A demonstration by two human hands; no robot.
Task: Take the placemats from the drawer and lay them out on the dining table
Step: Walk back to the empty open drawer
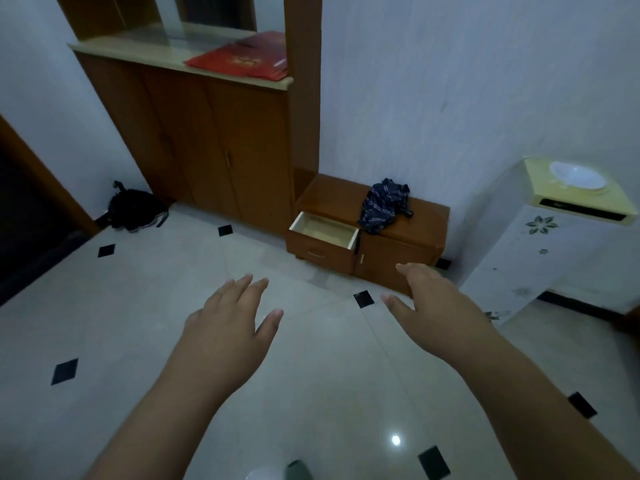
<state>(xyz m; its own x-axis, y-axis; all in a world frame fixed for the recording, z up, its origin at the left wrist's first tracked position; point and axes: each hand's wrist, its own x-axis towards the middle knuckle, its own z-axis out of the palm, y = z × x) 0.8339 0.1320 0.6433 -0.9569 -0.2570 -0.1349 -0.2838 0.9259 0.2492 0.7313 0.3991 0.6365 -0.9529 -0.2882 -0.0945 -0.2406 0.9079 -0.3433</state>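
Against the far wall, a low wooden cabinet stood on the tiled floor, and its upper left drawer was pulled out. From this angle only the pale inner walls of the drawer showed, and whether any placemats lay inside it could not be told. On the cabinet's top, toward its right half, lay a crumpled dark blue striped cloth, one fold hanging over the front edge just beside the drawer. To the left of the cabinet rose a tall wooden sideboard with closed doors, and a red folder rested at the right end of its pale top. A black bag slumped on the floor in the corner left of the sideboard. At the right stood a white water dispenser with flower marks on its front and a white bowl-shaped part on its yellow top.

Both hands were stretched forward above the floor, well apart from each other and short of the cabinet. The left hand was palm down, fingers straight and slightly spread, holding nothing. The right hand was likewise flat and empty, fingers extended toward the cabinet's lower front corner. Small black diamond tiles dotted the pale floor beneath the forearms.
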